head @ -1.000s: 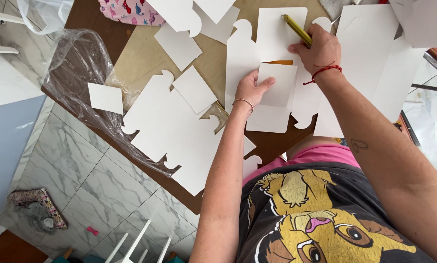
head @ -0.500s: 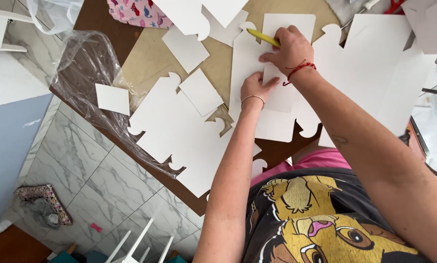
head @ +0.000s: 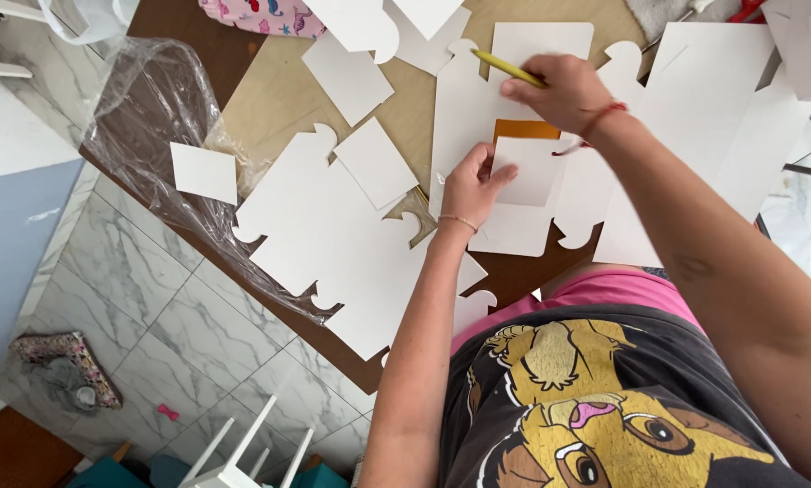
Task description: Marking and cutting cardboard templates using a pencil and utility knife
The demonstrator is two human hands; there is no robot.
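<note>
Pinched in the right hand (head: 561, 90) is a yellow pencil (head: 507, 68), fingers closed round it, tip pointing left and slightly up over the white card. Left hand (head: 471, 185) lies flat, fingers together, pressing the left edge of a small white rectangular template (head: 528, 172) onto a bigger white die-cut card sheet (head: 487, 117) with scalloped tabs. Left wrist has a thin bracelet, forearm runs straight up from the torso. Right arm comes in from the lower right, wrist bent, red string bracelet (head: 604, 116) on it. Small orange patch (head: 525, 130) shows just above the template, between both hands. Template sits on the sheet near the table's (head: 514, 276) near edge, in front of the person's chest.

Left of the left hand: a large white cut-out (head: 324, 244) with notched corners hangs over the table edge, a loose square of card (head: 375, 163) on it. Farther left, crumpled clear plastic film (head: 143, 117) with another white square (head: 205, 172) on it. Far end: more white card pieces (head: 347, 77) on brown board, pink patterned fabric (head: 261, 16) at the top edge. Marble floor tiles (head: 179, 343) below.
</note>
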